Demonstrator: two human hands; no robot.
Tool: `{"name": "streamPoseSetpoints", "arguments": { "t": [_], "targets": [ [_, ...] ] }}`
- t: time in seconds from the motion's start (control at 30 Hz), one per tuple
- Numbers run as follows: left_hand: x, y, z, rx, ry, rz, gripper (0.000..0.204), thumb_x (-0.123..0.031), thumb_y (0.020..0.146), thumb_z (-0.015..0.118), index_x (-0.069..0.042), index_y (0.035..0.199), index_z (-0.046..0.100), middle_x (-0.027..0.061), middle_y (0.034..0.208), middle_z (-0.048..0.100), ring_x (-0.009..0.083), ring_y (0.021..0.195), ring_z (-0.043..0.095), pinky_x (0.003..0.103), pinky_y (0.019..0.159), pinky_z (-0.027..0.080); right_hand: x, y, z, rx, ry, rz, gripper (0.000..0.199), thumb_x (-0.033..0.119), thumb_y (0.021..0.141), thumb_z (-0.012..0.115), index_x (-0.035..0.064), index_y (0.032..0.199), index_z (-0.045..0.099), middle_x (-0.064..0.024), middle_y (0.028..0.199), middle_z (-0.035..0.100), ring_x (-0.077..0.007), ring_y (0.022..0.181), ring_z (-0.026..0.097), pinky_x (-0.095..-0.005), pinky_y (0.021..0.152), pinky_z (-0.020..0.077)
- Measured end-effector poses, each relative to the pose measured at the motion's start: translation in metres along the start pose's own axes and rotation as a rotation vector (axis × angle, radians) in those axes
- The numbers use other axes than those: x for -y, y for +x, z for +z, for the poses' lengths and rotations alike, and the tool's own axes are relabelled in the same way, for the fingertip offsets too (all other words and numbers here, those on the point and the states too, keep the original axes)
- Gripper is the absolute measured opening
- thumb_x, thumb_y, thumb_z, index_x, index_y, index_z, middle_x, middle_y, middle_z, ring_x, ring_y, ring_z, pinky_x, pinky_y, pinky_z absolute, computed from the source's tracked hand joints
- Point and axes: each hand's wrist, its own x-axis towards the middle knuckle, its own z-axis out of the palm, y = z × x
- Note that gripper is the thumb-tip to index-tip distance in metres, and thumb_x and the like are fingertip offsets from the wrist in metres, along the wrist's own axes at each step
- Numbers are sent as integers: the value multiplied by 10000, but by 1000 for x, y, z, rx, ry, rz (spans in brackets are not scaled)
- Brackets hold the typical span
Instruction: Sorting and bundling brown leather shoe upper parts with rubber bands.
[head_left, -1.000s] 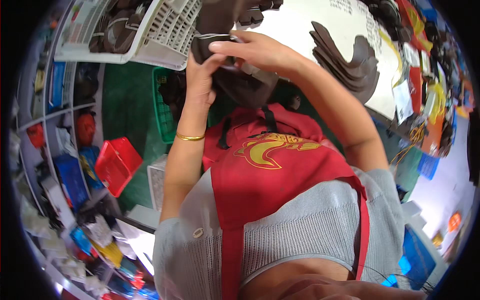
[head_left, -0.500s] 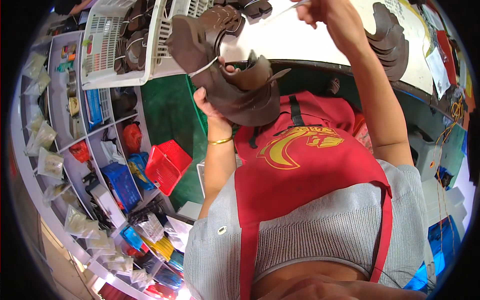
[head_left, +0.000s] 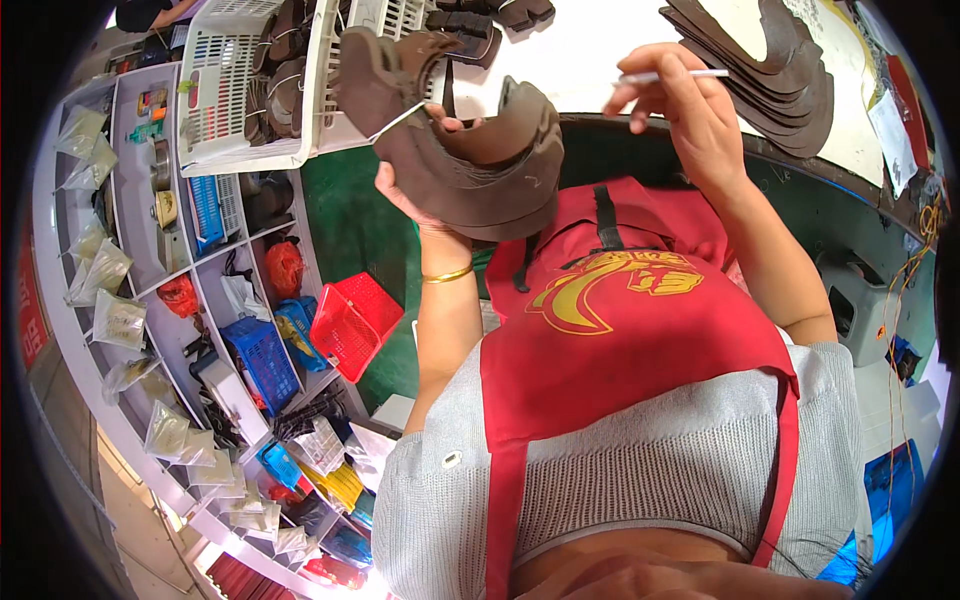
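Right hand has drawn back toward the near edge of the tabletop, pinching a slim pale stick. Left hand grips the banded brown bundle at that edge, near the white basket.

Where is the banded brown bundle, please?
The banded brown bundle is in the left hand, at the upper middle of the head view, near the white plastic crate.

L forearm is nearly straight up, wrist abt in line, L hand gripping w/ thumb out left, a few fingertips showing, rest hidden tbh. R elbow is bent, R forearm angled up & left, R hand raised, well apart from L, fingers curled in a light pinch.
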Motion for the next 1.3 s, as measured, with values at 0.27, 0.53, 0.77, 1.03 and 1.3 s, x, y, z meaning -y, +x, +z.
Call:
{"name": "streamPoseSetpoints", "arguments": {
  "t": [0.27, 0.53, 0.77, 1.03, 1.3],
  "targets": [
    [30, -18, 20, -248, 292, -181, 756, -511, 793, 491, 52, 1298, 469, 235, 1120, 621, 341, 1047, 617, 445, 940, 503, 8, 13, 47, 146, -236, -180, 219, 213, 948, 617, -1, 917, 651, -31, 821, 653, -83, 724, 605, -256, 656, 485],
    [25, -18, 17, -86, -14, -214, 721, -511, 817, 483, 26, 1297, 490, 213, 1187, 601, 370, 1104, 581, 463, 990, 467, -4, 28, 58, 209, -383, -259, 267, 302, 963, 581, 49, 925, 655, -67, 753, 677, -179, 673, 663, -288, 615, 499],
    [29, -23, 27, -284, 171, -175, 541, -448, 842, 516, -34, 1183, 589, 130, 1180, 625, 276, 1100, 585, 393, 1002, 444, -15, 28, 70, 313, -797, -520, 206, 327, 921, 611, 127, 906, 652, -69, 708, 643, -275, 659, 632, -370, 570, 486],
    [23, -30, 15, -390, 118, -130, 600, -361, 845, 543, 11, 1314, 491, 175, 1267, 585, 301, 1140, 584, 414, 1024, 444, -12, 14, 86, 362, -917, -682, 181, 260, 848, 691, 121, 784, 595, -26, 632, 582, -221, 591, 606, -339, 501, 468],
    [1, -61, 4, -555, 321, -55, 733, -364, 817, 508, 76, 1388, 377, 224, 1385, 483, 386, 1185, 540, 490, 1010, 448, 16, 18, 61, 416, -592, -427, 171, 211, 904, 630, 75, 801, 621, -38, 657, 610, -246, 607, 605, -349, 572, 490]
  ]
}}
